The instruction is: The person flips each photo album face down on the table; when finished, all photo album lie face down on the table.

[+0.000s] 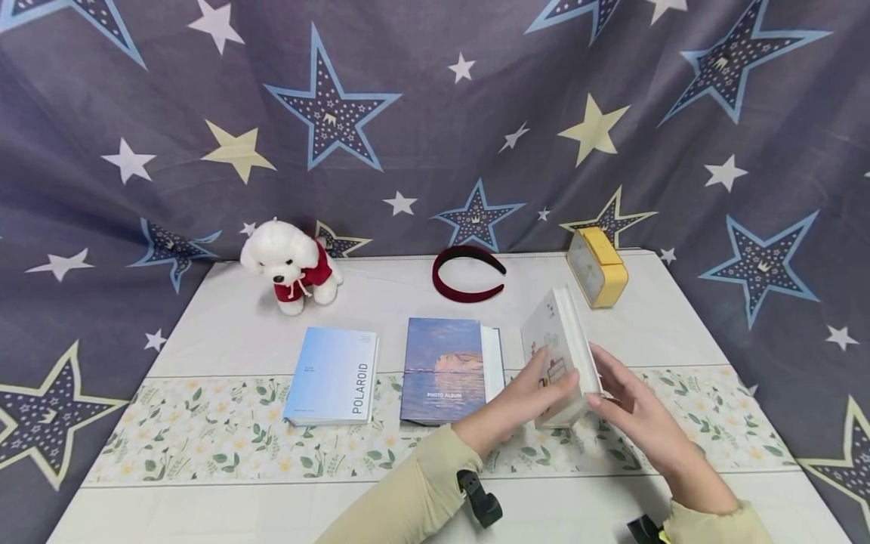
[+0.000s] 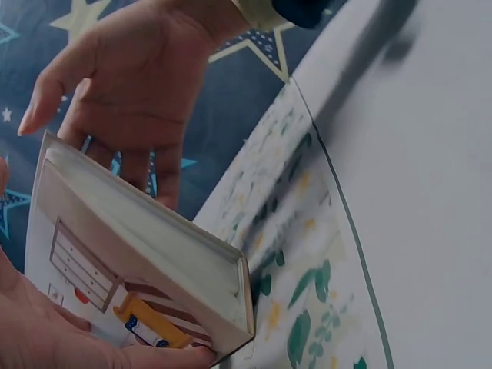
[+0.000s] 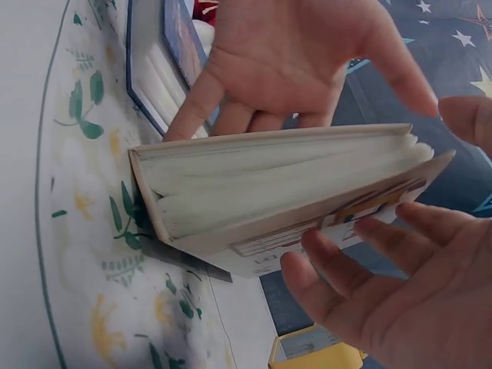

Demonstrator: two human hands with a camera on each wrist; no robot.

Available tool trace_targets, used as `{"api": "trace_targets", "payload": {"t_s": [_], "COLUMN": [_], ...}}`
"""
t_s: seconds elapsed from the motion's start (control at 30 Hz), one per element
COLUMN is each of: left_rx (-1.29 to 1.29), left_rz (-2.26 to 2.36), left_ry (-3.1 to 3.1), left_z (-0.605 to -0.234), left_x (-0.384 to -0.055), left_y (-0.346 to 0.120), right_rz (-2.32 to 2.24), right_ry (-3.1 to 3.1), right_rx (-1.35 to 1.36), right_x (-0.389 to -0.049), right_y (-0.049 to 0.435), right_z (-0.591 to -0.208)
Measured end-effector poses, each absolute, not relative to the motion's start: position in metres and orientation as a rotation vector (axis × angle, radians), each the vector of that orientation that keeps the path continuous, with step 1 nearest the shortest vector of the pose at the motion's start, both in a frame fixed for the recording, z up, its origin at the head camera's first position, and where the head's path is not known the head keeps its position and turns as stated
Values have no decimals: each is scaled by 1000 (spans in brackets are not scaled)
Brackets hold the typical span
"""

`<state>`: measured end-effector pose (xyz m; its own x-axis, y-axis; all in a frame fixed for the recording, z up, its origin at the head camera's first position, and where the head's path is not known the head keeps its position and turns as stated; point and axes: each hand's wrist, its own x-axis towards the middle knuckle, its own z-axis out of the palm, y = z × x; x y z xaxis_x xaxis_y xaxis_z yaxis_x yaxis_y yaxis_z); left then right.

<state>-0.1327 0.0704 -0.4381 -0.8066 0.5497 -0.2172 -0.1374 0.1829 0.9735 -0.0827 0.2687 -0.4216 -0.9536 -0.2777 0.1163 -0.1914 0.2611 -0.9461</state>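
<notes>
A white photo album [image 1: 537, 329] with small drawings on its cover stands on edge at the right of the table, tilted, its pale page edges [image 3: 284, 181] showing between the covers. My left hand [image 1: 526, 397] rests against its left cover, fingers nearly straight, thumb reaching toward the page side. Against the other cover are the fingers of my right hand [image 1: 635, 412], with its thumb near the lower corner. Both hands hold the album between them; in the left wrist view, the right hand's fingers [image 2: 134, 165] pass partly behind it. Left of it lies a blue photo album [image 1: 442, 351] with a cliff picture.
Farther left lies a light blue POLAROID album [image 1: 329, 374]. Behind are a white plush dog [image 1: 292, 257] in red, a dark red headband [image 1: 445, 287] and a yellow box-shaped object [image 1: 605, 268]. A starry cloth [image 1: 408, 45] hangs along the table's back edge.
</notes>
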Motion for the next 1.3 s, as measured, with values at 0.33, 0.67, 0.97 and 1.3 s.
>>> {"api": "trace_targets", "payload": {"t_s": [0.33, 0.67, 0.97, 1.3], "left_rx": [350, 253, 259, 363], "left_rz": [1751, 1881, 2053, 2108], "left_ry": [1808, 1804, 1613, 1497], "left_z": [-435, -433, -430, -434], "left_x": [-135, -133, -133, -129], "left_y": [67, 68, 66, 68], "right_rz": [-1692, -1575, -1491, -1572], "right_ry": [2558, 2594, 2549, 2486], "right_rx": [-635, -592, -282, -74], "right_x": [-84, -86, -89, -91], "right_y": [257, 253, 257, 264], "right_z": [-430, -440, -448, -448]}}
